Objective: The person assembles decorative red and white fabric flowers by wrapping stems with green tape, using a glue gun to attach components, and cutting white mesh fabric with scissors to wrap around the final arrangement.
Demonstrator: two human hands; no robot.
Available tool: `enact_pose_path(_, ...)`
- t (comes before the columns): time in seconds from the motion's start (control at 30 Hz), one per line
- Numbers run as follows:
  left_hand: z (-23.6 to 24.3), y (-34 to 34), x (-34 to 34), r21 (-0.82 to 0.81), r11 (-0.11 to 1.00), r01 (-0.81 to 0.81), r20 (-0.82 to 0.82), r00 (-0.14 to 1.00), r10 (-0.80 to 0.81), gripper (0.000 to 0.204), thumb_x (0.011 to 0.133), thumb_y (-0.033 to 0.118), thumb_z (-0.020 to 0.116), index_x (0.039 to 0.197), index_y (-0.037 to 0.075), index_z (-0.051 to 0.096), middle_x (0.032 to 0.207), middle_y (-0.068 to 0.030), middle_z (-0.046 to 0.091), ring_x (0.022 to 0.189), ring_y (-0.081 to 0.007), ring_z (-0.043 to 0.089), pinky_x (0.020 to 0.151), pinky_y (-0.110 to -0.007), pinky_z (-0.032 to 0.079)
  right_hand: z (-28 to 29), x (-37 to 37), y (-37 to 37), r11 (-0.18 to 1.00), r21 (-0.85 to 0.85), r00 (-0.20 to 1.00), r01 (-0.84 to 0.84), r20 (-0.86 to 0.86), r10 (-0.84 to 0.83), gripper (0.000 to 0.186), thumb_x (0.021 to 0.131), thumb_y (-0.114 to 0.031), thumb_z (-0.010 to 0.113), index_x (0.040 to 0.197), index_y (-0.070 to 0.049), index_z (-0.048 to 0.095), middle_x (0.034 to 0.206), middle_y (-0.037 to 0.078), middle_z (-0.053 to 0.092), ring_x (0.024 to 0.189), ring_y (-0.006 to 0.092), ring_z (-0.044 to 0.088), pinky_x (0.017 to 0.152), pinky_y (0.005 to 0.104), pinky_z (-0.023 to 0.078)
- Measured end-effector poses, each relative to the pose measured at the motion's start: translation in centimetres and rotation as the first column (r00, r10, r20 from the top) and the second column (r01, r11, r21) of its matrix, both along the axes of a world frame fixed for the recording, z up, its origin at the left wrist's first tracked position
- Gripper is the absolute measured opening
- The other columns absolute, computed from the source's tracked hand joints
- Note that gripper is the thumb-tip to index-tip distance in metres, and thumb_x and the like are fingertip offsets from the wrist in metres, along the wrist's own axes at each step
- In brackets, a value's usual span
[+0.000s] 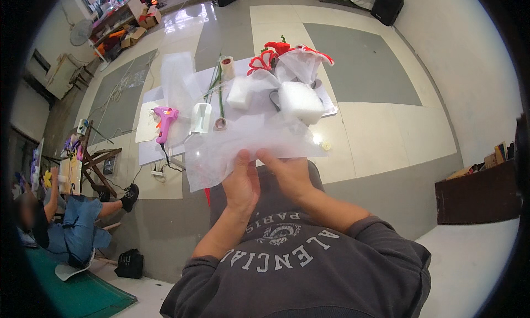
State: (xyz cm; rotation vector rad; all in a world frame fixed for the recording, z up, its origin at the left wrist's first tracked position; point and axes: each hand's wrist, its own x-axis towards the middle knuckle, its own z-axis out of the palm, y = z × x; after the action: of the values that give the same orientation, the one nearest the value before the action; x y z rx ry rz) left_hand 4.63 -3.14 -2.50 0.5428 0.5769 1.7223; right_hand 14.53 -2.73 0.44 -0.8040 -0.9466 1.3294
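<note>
Bare forearms angle inward, the left forearm (223,232) toward one o'clock, the right forearm (337,209) toward ten. Left hand (241,181) and right hand (291,177) pinch side by side, left thumb (242,158) aimed at twelve, right thumb (267,157) at ten, their tips close; most other fingers are hidden.

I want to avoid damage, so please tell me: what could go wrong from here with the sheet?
The sheet, held by the left hand and right hand, looks thin and might crease or tear if pulled. The pink glue gun lies to its left; if hot, it could mark the sheet. The cord runs near the sheet and might snag it.
</note>
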Motion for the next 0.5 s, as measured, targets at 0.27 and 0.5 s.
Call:
enact_pose_path(0.27, 0.2, -0.4, 0.2, 0.008, 0.996, 0.085, 0.027, 0.996, -0.085, 0.039, 0.084, 0.001, 0.056, 0.120, 0.002, 0.041, 0.114, -0.0089, 0.050, 0.105, -0.0213, 0.050, 0.092, -0.034, 0.041, -0.6, 1.1, 0.6, 1.000, 0.026, 0.998, 0.011, 0.061, -0.013, 0.024, 0.079, -0.009, 0.066, 0.099, 0.000, 0.057, 0.093, 0.006, 0.060, 0.085, 0.0130, 0.056, 0.075, 0.0273, 0.046)
enact_pose_path(0.5, 0.4, 0.2, 0.9, -0.002, 0.999, 0.048, 0.024, 0.999, -0.048, 0.036, 0.083, -0.006, 0.053, 0.116, -0.001, 0.042, 0.109, -0.0092, 0.052, 0.100, -0.0191, 0.053, 0.090, -0.031, 0.043, -0.4, 1.6, 0.5, 0.990, -0.023, 0.989, -0.140, -0.042, 0.139, 0.025, 0.080, -0.007, 0.065, 0.102, 0.001, 0.057, 0.099, 0.007, 0.061, 0.090, 0.0131, 0.057, 0.079, 0.0274, 0.047)
